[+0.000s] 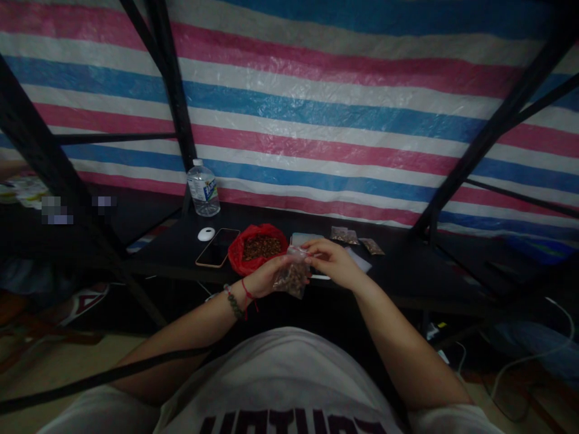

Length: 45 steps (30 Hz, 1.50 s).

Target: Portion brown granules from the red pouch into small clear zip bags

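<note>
A small clear plastic bag (292,279) with brown bits in its lower part is held over the table's front edge. My left hand (268,278) is closed around the bag's left side. At the bag's top edge, the fingers of my right hand (332,259) pinch the plastic. Just beyond my left hand lies a red plastic bag (236,248), spread wide and filled with brown beans or nuts (261,246); their exact kind is too blurred to tell. Behind my right hand are several small filled bags (344,234) and a white sheet or empty bag (360,259).
A phone (218,248), a white mouse-like object (206,234) and a plastic bottle (203,190) are to the left on the black table (398,265). Black metal posts (174,90) rise on both sides before a striped tarp (316,114). White cables hang at right.
</note>
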Available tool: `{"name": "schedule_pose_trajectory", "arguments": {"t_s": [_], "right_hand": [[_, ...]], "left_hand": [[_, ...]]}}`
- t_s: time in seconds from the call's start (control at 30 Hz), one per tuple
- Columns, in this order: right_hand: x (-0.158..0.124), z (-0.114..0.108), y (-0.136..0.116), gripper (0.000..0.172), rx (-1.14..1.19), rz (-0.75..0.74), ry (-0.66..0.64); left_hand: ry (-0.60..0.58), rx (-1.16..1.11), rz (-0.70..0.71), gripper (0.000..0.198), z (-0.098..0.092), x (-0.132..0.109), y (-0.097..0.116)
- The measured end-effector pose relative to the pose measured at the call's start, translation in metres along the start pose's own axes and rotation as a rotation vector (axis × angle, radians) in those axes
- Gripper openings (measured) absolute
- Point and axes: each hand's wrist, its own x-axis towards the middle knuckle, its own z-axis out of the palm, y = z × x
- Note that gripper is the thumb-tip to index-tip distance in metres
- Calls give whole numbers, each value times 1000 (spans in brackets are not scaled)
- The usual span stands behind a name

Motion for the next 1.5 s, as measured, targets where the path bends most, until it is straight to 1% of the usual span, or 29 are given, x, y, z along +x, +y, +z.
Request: {"name": "schedule_pose_trajectory", "arguments": {"t_s": [0.1, 0.17, 0.2, 0.3, 0.33, 0.4, 0.47, 0.53, 0.6, 0.7, 0.77, 0.87, 1.0, 1.13, 1.2, 1.33, 1.5], "right_hand": [[4, -10, 5, 12, 1, 39, 118], [6, -12, 6, 13, 31, 102, 158], [7, -11, 7, 15, 67, 140, 170], [9, -6, 9, 38, 211, 252, 186], [9, -4, 9, 42, 244, 282, 173], [9, -3, 10, 34, 245, 317, 134], [9, -3, 9, 28, 199, 316, 122], [9, -4, 8, 29, 157, 302, 150], [9, -4, 7, 28, 140, 290, 173], [8, -1, 8, 26, 126, 267, 164], [8, 1, 11, 25, 109, 254, 150], [9, 4, 14, 23, 89, 248, 173], [9, 8, 17, 21, 89, 246, 235], [9, 12, 20, 22, 101, 226, 182], [9, 14, 20, 22, 80, 219, 177], [8, 13, 18, 21, 44, 211, 216], [8, 8, 18, 20, 35, 177, 239]], "left_hand": [[146, 210, 35, 42, -2, 5, 2], [212, 324, 31, 35, -4, 8, 2], [230, 353, 32, 34, -5, 9, 3], [252, 369, 61, 33, -6, 11, 2], [254, 367, 75, 33, -6, 11, 2], [249, 370, 90, 33, -7, 11, 1], [239, 394, 81, 34, -9, 11, -1], [236, 441, 79, 34, -11, 11, -2], [239, 490, 116, 35, -12, 11, -2], [287, 512, 225, 38, -10, 10, 1], [333, 508, 265, 37, -8, 10, 3], [363, 516, 274, 29, -7, 9, 6], [381, 516, 304, 27, -9, 10, 7], [481, 468, 355, 29, -11, 11, 6], [531, 477, 362, 28, -12, 10, 5], [555, 520, 383, 26, -12, 10, 5], [583, 471, 417, 27, -13, 11, 7]]}}
